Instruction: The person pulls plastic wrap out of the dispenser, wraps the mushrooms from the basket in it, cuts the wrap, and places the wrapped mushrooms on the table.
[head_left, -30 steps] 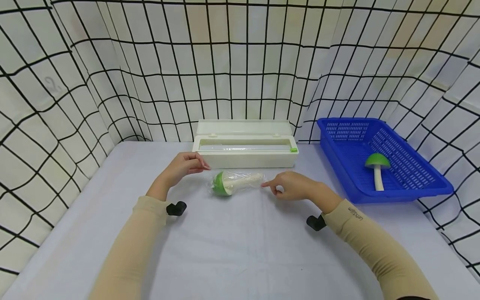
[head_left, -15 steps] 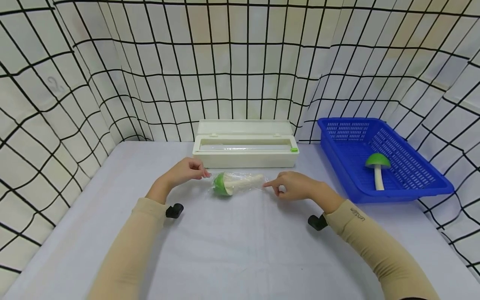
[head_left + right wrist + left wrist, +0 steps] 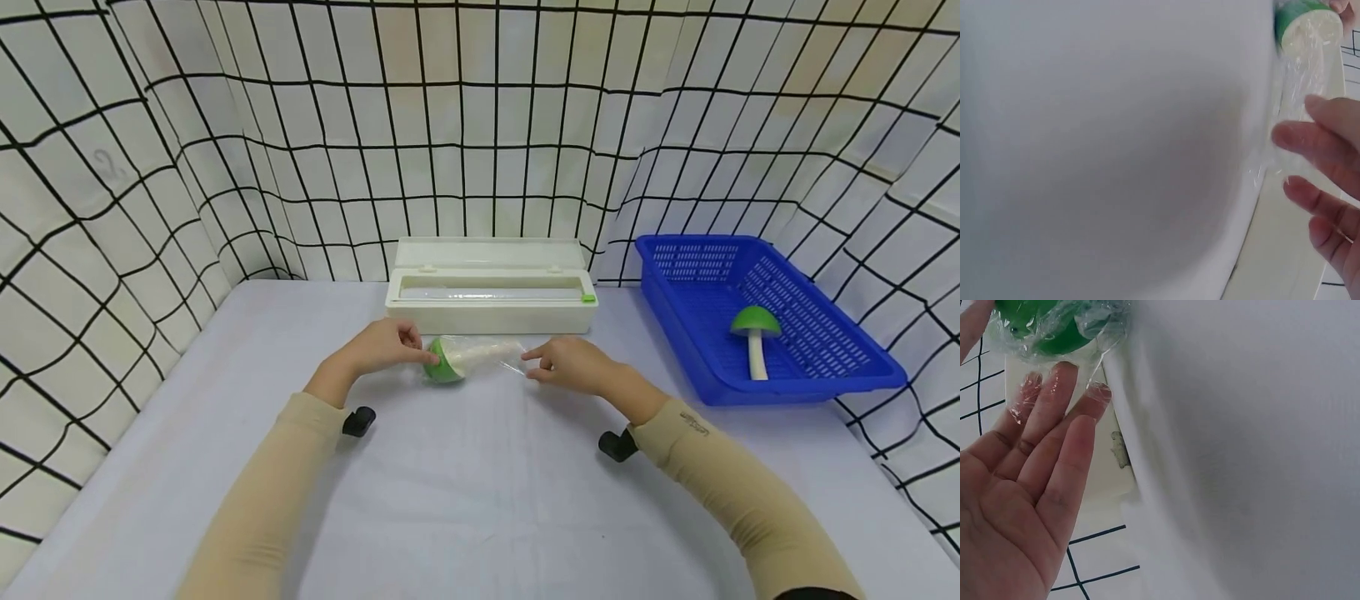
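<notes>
A toy mushroom [image 3: 480, 356] with a green cap and pale stem lies sideways, wrapped in clear cling film. My left hand [image 3: 380, 344] is at the cap end, its thumb on the cap [image 3: 1054, 325]. Film clings to the fingertips of that hand in the left wrist view. At the stem end, my right hand [image 3: 577, 364] holds the loose film, which is drawn taut toward its thumb and forefinger. Finger contact with the film is hard to make out in the right wrist view, where the stem [image 3: 1307, 65] looks blurred through it.
Behind the mushroom stands a white cling film dispenser [image 3: 491, 317] with its lid raised and a roll inside. A blue basket [image 3: 675, 333] on the right holds another green-capped mushroom [image 3: 756, 337]. Black-gridded walls surround the white-covered table [image 3: 480, 500].
My left hand has moved right onto the cap from beside it. My right hand has shifted slightly, and film now stretches to it. The wrapped mushroom has moved a little away and left.
</notes>
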`<state>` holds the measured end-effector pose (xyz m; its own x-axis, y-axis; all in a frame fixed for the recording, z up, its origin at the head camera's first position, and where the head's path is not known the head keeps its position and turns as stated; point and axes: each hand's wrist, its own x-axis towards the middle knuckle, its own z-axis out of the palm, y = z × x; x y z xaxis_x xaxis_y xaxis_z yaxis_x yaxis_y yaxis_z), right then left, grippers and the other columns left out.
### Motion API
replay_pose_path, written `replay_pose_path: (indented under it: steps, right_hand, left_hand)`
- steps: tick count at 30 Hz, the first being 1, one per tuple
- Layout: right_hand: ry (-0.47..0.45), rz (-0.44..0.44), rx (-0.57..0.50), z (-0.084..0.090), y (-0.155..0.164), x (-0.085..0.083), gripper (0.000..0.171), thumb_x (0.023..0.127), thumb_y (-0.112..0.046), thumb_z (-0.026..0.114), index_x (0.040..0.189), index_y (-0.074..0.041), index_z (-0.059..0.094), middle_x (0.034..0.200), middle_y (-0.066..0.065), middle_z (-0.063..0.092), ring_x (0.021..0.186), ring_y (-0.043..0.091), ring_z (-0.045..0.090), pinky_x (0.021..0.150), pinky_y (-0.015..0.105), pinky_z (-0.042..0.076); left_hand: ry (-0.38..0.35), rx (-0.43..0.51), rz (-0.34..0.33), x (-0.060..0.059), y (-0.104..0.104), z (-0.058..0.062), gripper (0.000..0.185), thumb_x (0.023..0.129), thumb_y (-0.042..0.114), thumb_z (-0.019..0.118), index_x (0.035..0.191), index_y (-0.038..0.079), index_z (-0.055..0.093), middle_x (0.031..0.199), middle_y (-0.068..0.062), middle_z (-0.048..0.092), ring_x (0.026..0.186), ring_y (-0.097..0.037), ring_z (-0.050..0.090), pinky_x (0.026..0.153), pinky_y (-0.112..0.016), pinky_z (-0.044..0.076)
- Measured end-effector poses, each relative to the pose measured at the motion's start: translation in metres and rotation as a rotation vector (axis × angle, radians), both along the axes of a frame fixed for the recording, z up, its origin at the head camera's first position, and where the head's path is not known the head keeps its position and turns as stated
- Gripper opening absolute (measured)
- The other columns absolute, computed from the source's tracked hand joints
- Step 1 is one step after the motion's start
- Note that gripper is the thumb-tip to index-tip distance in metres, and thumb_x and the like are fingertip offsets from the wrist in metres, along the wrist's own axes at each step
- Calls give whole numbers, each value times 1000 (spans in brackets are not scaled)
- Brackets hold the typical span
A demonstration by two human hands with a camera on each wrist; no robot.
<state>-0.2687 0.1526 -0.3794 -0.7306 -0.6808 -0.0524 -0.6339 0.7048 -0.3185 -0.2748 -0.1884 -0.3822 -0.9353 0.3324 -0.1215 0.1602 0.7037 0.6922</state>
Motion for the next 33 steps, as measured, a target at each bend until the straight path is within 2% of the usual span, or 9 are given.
replay_pose_path:
  steps: [2,5,7,10,13,20,23,28,33]
  right_hand:
    - [32,-17,20,-1,-5,0,37,97,-21,73,62,-8,72,127,4,71,59,9,47,56,22,38]
    - [80,-42,39,-2,-13,1,31,94,-20,77,65,-9,74,121,5,73,76,16,65,64,25,48]
    - [104,-61,36,-2,-17,2,23,91,-19,79,71,-9,76,114,6,73,92,21,68,75,29,53]
    - [112,-95,10,-3,-19,2,14,88,-13,81,76,-8,75,100,5,65,88,21,64,78,33,55]
    - [94,-132,-14,-3,-18,-1,14,85,-7,81,79,-9,69,91,3,57,80,18,56,72,32,51]
    - [-82,-145,-24,11,-9,-14,22,84,-12,83,85,-11,61,85,3,59,81,20,53,72,33,44]
    - [-100,-155,-69,21,-3,-19,20,86,-13,83,84,-11,63,84,2,61,79,20,55,71,34,46]
    - [12,-138,-174,23,-7,-22,23,87,-11,84,103,-5,68,100,8,67,91,25,62,80,37,53]
    - [94,-92,-67,11,-26,-21,46,87,-11,84,127,-4,63,128,12,63,116,31,62,99,41,51]
  left_hand:
    - [4,-27,1,-1,2,-1,50,81,46,86,108,10,64,100,-6,66,95,-24,58,82,-39,47]
    - [7,-50,-5,-2,4,-2,57,78,43,89,116,10,62,105,-8,67,98,-26,61,85,-42,49]
    - [7,-61,-16,-2,5,-2,58,78,41,90,117,9,62,105,-9,66,98,-26,60,85,-43,50]
    - [5,-62,-22,-2,6,-3,57,78,39,91,117,8,63,103,-9,64,95,-26,59,82,-41,50]
    - [2,-62,-16,0,5,-2,57,79,38,90,119,7,63,103,-9,63,94,-25,58,82,-40,49]
    - [-6,-58,-7,1,3,-3,60,81,40,88,124,5,64,104,-9,61,96,-26,55,83,-40,48]
    - [-1,-57,-8,0,3,-3,60,81,41,88,124,5,65,105,-8,61,97,-25,55,84,-40,48]
    - [2,-53,-11,-1,3,-2,59,82,40,87,125,5,65,105,-8,62,96,-25,56,84,-40,48]
    - [-5,-41,-14,-1,5,-2,57,84,35,86,127,4,66,108,-9,63,99,-26,57,86,-41,49]
